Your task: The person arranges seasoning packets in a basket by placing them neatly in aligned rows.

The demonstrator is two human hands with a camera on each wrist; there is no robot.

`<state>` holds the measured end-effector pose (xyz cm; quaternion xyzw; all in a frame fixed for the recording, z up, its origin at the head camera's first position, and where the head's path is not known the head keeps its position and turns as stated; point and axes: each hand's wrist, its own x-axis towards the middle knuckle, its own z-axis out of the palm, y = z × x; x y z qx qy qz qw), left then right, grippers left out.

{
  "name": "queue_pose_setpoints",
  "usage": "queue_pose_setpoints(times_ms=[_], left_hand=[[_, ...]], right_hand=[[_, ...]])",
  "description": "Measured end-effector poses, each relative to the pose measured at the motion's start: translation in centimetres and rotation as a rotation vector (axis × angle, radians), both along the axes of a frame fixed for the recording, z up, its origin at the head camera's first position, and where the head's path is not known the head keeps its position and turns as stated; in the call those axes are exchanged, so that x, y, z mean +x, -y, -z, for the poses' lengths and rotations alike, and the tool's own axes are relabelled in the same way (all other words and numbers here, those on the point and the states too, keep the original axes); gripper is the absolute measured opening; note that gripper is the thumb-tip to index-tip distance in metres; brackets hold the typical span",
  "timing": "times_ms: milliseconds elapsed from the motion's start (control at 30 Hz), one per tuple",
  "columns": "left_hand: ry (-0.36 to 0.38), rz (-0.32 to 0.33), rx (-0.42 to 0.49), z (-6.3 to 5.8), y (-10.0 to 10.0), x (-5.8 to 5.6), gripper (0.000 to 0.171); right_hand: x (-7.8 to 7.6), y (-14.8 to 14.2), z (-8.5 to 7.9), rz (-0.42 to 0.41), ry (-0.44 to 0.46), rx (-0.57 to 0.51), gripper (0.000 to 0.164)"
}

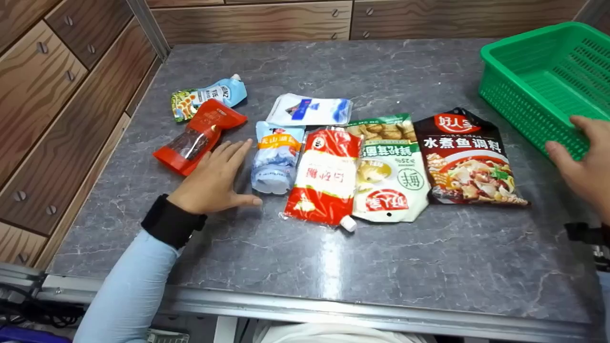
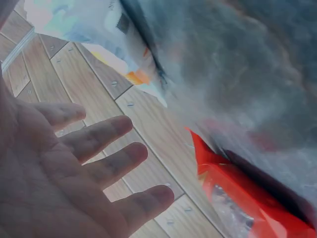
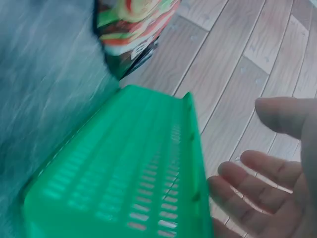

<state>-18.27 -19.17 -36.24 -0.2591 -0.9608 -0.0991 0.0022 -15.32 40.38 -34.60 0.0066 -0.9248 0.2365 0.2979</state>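
My left hand is spread with straight fingers between a red packet with a clear window and a blue-and-white pouch. Nothing lies in its palm in the left wrist view, where the red packet shows beyond the fingertips. At the right, my right hand is at the near side of a green plastic basket, thumb and fingers apart and holding nothing. The right wrist view shows those fingers close to the basket wall. A black fish-seasoning pouch lies left of the basket.
Across the grey tabletop lie a red-and-white spouted pouch, a green-and-white mushroom seasoning bag, a white-and-blue packet and a light-blue spouted sauce pouch. Wood-patterned panels border the table.
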Motion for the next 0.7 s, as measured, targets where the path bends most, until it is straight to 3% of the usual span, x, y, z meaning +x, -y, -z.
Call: queue_pose_setpoints(times_ms=[167,233,333,433,700], left_hand=[[-0.077,0.049,0.064,-0.3,-0.4,-0.2,0.108],[-0.1,0.065,0.088,-0.4,-0.6,-0.3,0.104],[-0.107,0.066,0.108,-0.8,-1.0,-0.4,0.097],[-0.107,0.058,0.096,-1.3,-1.7,-0.7,0.093],[-0.14,0.112,0.066,-2.3,-3.4,-1.6,0.086]], right_hand=[[-0.2,-0.8,0.5,0.165,0.093,0.064,0.046],[-0.4,-1.1,0.6,0.193,0.135,0.068,0.045],[-0.9,-1.3,0.6,0.185,0.155,0.048,0.042],[-1.4,-1.4,0.6,0.154,0.108,0.036,0.037],[-2.6,-1.5,0.6,0.127,0.027,0.145,0.031]])
